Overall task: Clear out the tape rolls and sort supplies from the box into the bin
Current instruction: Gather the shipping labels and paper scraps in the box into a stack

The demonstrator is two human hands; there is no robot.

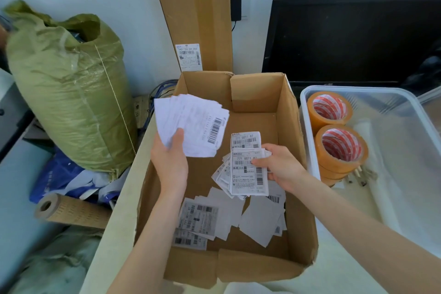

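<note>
Tape rolls (pixel 334 126), amber with red-and-white printed cores, already stood stacked in the near-left corner of the clear plastic bin (pixel 307 150), so that part of the job looked done. What the hands held was paper: the left hand (pixel 170 162) gripped a fanned sheaf of white printed slips (pixel 193 124) with its thumb pressed across the lower corner, raised above the open brown cardboard box (pixel 293 150), while the right hand (pixel 281 166) pinched a smaller stack of barcoded shipping labels (pixel 248 174) between thumb and fingers, low inside the box. Beneath them, more loose white labels (pixel 229 217) lay scattered over the box floor toward its near end, some face down. Judging by this, the sorting was perhaps past the midpoint, with the two held bundles and the scattered labels not yet moved across to the bin just right of the box. Beside the box on the left stood a bulging green woven sack (pixel 71 102), and a black monitor (pixel 353 38) rose behind the bin.
</note>
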